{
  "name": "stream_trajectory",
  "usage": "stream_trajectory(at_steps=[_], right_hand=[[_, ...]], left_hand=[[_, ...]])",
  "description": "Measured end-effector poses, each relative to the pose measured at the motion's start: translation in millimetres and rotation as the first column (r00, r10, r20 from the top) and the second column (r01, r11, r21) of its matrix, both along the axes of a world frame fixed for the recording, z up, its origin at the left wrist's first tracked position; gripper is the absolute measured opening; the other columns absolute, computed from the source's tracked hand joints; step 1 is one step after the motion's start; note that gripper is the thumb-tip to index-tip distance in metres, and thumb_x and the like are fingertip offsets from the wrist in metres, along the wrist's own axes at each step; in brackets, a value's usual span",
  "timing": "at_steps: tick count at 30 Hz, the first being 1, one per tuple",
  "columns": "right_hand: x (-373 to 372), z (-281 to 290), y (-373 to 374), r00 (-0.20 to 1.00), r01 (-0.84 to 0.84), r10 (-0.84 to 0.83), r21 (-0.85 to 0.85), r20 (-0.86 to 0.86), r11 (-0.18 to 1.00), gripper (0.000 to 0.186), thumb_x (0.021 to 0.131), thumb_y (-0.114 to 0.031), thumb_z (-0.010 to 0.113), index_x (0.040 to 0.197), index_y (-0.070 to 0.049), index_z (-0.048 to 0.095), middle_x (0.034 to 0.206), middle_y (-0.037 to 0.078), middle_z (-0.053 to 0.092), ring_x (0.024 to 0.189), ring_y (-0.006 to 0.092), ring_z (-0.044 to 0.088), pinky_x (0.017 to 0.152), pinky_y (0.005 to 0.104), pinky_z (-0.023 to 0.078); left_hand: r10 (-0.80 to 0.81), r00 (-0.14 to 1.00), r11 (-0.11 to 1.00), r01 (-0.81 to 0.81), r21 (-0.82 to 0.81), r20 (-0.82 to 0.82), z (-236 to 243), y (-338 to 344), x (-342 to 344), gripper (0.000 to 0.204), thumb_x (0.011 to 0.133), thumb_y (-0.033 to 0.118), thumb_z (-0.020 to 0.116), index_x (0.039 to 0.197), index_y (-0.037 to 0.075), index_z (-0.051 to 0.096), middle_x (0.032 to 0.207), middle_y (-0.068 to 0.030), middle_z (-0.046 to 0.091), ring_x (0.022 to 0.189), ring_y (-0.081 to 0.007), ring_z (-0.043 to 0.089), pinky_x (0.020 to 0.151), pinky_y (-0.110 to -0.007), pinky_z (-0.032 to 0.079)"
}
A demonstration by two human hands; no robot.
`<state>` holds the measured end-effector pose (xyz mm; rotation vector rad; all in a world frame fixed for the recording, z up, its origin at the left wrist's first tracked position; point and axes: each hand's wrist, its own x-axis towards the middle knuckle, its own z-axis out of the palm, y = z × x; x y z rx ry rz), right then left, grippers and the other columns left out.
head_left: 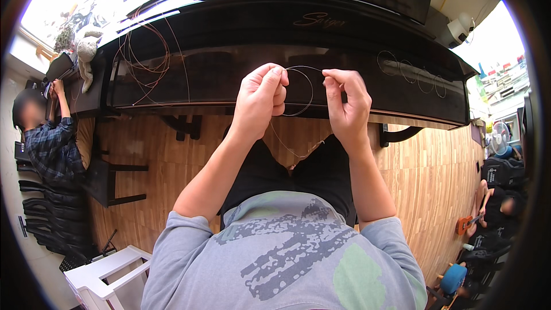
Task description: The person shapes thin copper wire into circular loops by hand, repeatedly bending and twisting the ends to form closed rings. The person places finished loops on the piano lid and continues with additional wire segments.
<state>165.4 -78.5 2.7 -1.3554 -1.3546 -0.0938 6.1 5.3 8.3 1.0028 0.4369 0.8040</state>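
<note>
My left hand [263,95] is closed in a fist, its thumb pressed on a thin silvery wire string [313,89]. The string bends into a round loop between my hands, and a loose length hangs below toward my lap. On the other side, my right hand [348,97] pinches the upper part of the string between thumb and fingertips. Both hands are held up in front of the edge of a glossy black piano [241,51]. What the curled fingers of my left hand cover is hidden.
Copper-coloured coiled strings [168,60] lie on the piano's left part, thin silvery coils [445,89] on its right. A plush toy [86,49] sits at the far left near a seated person [54,146]. At right, another person holds a small orange ukulele [464,225]. A white chair [94,275] stands lower left.
</note>
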Motion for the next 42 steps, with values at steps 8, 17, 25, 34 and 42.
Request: stream_trajectory(at_steps=[8,17,25,34,42], right_hand=[[2,0,0,0.664,-0.526,0.242,-0.213,-0.708,0.823,0.014,0.093,-0.011,0.06,0.094,0.0,0.068,0.074,-0.002,0.061,0.065,0.0047,0.051,0.06,0.0217,0.043],[9,-10,5,0.818,-0.442,0.307,-0.191,-0.486,0.877,0.016,0.095,-0.014,0.058,0.088,-0.003,0.066,0.068,-0.004,0.055,0.061,0.0042,0.045,0.058,0.0202,0.038],[11,-7,2,0.503,-0.641,0.311,-0.108,-0.806,0.76,0.021,0.098,-0.018,0.054,0.085,-0.004,0.063,0.06,-0.009,0.043,0.051,-0.0025,0.032,0.045,0.0178,0.022],[13,-1,2,0.589,-0.494,0.265,-0.081,-0.764,0.865,0.022,0.099,-0.018,0.054,0.09,-0.002,0.066,0.053,-0.012,0.037,0.045,-0.0032,0.026,0.041,0.0189,0.017],[6,-3,4,0.697,-0.463,0.26,-0.143,-0.669,0.875,0.019,0.098,-0.015,0.054,0.098,-0.001,0.067,0.056,-0.011,0.038,0.047,-0.0013,0.028,0.043,0.0195,0.021]], left_hand=[[-0.092,0.995,0.99,0.095,-0.1,0.033,2,-1,-1,0.022,0.1,0.019,0.044,0.082,0.008,0.05,0.058,0.0089,0.026,0.047,-0.0019,0.024,0.041,-0.019,0.024],[-0.046,0.997,0.998,0.049,0.048,-0.059,-3,4,-2,0.023,0.1,0.022,0.048,0.087,0.004,0.056,0.058,0.0066,0.035,0.049,-0.0047,0.038,0.05,-0.025,0.049],[0.037,0.954,0.984,0.017,0.179,-0.296,10,3,-11,0.026,0.099,0.025,0.054,0.097,0.001,0.065,0.06,0.0028,0.051,0.05,-0.0029,0.048,0.045,-0.019,0.046],[0.075,0.95,0.975,-0.007,0.222,-0.302,14,7,-16,0.026,0.1,0.025,0.052,0.095,0.003,0.065,0.052,0.0059,0.042,0.04,-0.0005,0.033,0.036,-0.018,0.028],[0.069,0.969,0.985,-0.028,0.173,-0.236,10,9,-13,0.023,0.101,0.023,0.049,0.093,0.005,0.06,0.054,0.007,0.037,0.042,0.0,0.029,0.036,-0.017,0.028]])
